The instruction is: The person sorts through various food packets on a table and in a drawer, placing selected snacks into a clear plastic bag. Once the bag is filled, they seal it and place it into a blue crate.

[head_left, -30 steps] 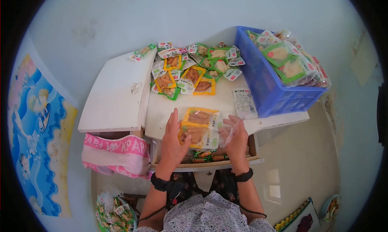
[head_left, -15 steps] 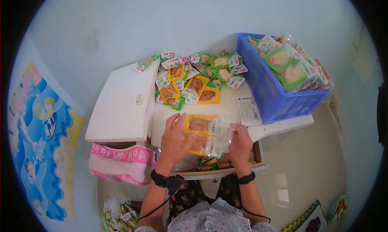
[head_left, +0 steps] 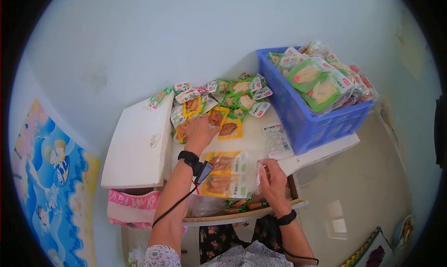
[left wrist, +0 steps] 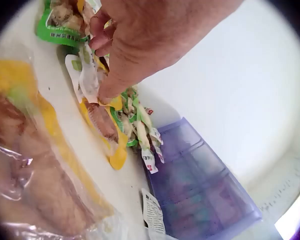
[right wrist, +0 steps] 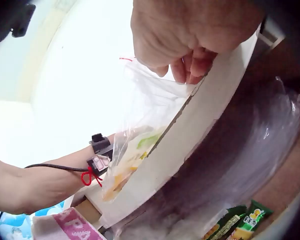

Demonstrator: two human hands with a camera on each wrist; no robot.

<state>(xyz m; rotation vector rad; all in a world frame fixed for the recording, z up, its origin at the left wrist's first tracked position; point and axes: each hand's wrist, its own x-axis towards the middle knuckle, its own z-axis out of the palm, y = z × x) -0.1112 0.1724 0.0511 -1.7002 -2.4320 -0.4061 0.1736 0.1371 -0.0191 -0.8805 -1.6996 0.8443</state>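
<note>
A clear bag holding two yellow-edged packets lies at the table's front edge. My right hand pinches the bag's mouth at its right end; in the right wrist view the fingers of my right hand grip the clear film. My left hand reaches over the pile of small packets, above the yellow-edged ones at its left front. In the left wrist view, the fingertips of my left hand touch a yellow-edged packet; whether they grip it is unclear.
A blue crate full of bagged packets stands at the table's right. A printed white packet lies beside it. Below the tabletop, an open drawer holds green wrapped items and clear plastic. A pink and white cloth hangs at the left.
My left hand has left the bagged packets and moved forward to the pile. My right hand still holds the bag's mouth. The head view has shifted.
</note>
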